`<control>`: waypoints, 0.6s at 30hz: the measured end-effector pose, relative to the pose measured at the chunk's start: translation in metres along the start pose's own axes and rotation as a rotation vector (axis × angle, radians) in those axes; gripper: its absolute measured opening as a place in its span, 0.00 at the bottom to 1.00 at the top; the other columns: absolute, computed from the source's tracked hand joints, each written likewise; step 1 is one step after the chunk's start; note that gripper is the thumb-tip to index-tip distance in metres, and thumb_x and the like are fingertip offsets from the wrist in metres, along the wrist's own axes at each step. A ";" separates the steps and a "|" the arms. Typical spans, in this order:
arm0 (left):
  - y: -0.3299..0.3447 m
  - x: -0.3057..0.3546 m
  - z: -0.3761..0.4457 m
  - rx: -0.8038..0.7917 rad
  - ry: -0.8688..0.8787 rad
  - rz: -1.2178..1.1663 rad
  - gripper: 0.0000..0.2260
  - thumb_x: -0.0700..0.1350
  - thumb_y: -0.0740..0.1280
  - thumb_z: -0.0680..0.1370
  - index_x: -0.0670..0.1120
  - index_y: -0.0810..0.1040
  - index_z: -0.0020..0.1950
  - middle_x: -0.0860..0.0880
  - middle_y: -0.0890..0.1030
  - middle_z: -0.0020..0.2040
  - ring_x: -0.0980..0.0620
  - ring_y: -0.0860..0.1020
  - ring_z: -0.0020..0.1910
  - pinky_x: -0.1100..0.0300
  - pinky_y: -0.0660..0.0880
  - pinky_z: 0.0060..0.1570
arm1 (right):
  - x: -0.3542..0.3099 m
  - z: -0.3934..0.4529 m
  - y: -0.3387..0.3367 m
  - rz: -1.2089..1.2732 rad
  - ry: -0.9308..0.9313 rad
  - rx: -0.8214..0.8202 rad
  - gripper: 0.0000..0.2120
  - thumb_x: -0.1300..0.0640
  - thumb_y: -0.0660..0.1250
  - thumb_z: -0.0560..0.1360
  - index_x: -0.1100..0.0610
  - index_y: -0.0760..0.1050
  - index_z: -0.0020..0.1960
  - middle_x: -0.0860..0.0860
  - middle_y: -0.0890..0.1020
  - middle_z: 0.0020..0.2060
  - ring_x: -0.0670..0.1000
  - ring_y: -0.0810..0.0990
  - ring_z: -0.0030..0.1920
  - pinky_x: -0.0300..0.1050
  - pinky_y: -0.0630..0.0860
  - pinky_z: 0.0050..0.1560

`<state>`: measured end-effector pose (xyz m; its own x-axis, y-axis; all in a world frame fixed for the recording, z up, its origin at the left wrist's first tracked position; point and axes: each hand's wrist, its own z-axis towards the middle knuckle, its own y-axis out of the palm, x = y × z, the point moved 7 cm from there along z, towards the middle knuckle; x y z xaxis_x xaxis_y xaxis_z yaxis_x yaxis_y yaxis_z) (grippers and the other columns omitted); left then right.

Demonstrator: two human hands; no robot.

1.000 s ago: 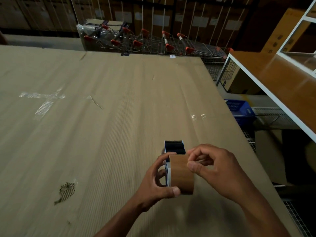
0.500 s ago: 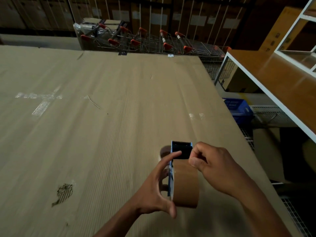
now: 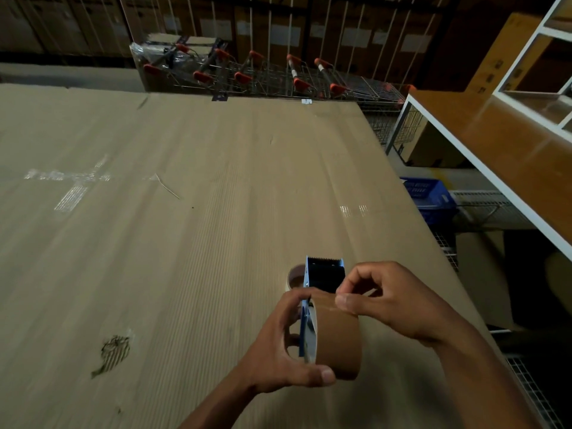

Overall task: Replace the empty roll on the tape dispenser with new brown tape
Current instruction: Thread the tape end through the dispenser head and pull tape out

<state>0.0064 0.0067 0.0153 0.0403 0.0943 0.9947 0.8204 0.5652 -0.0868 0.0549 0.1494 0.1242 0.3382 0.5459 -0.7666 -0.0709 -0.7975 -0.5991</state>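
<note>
1. The left hand (image 3: 278,345) grips the blue metal tape dispenser (image 3: 323,274), thumb curled under the brown tape roll (image 3: 337,339) mounted on it.
2. An empty cardboard core (image 3: 295,275) lies on the corrugated cardboard tabletop (image 3: 185,243) at the dispenser's nine o'clock (partly hidden).
3. The right hand (image 3: 393,301), at the roll's two o'clock, pinches the tape's top edge.

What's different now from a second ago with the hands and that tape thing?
The right hand slid from the top of the brown tape roll toward the serrated blade end of the tape dispenser, fingers pinching the loose tape end. An empty core came into view behind it. The left hand still holds the dispenser over the cardboard sheet.
</note>
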 end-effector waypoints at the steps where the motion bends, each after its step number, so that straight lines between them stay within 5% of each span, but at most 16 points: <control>1: 0.000 0.000 0.000 -0.008 -0.001 -0.004 0.43 0.55 0.80 0.59 0.51 0.67 0.71 0.47 0.74 0.69 0.44 0.76 0.68 0.34 0.79 0.59 | 0.001 0.001 -0.001 -0.015 -0.001 0.049 0.03 0.54 0.71 0.69 0.53 0.81 0.40 0.48 0.84 0.37 0.43 0.82 0.40 0.43 0.80 0.46; 8: 0.003 -0.002 -0.002 -0.013 -0.048 -0.055 0.48 0.69 0.79 0.56 0.54 0.66 0.71 0.48 0.75 0.69 0.44 0.75 0.69 0.35 0.79 0.59 | -0.007 -0.008 0.003 -0.157 -0.054 0.310 0.06 0.53 0.66 0.74 0.50 0.75 0.39 0.45 0.81 0.36 0.40 0.78 0.39 0.33 0.72 0.37; 14: 0.006 0.004 -0.005 -0.049 -0.001 -0.092 0.37 0.54 0.79 0.59 0.52 0.71 0.66 0.46 0.77 0.65 0.42 0.77 0.66 0.36 0.81 0.56 | -0.021 -0.025 0.004 -0.209 -0.131 0.383 0.08 0.59 0.67 0.75 0.52 0.72 0.38 0.44 0.77 0.32 0.34 0.75 0.39 0.26 0.70 0.34; 18: 0.005 0.001 -0.004 0.010 -0.061 -0.163 0.40 0.63 0.81 0.59 0.48 0.73 0.65 0.45 0.78 0.62 0.42 0.79 0.63 0.46 0.82 0.53 | -0.038 -0.037 -0.004 -0.207 -0.160 0.468 0.08 0.59 0.66 0.75 0.52 0.72 0.39 0.45 0.77 0.33 0.38 0.76 0.44 0.31 0.73 0.40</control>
<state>0.0129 0.0060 0.0161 -0.1275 0.0506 0.9906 0.8077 0.5849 0.0741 0.0768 0.1221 0.1640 0.2446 0.7414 -0.6249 -0.4413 -0.4887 -0.7526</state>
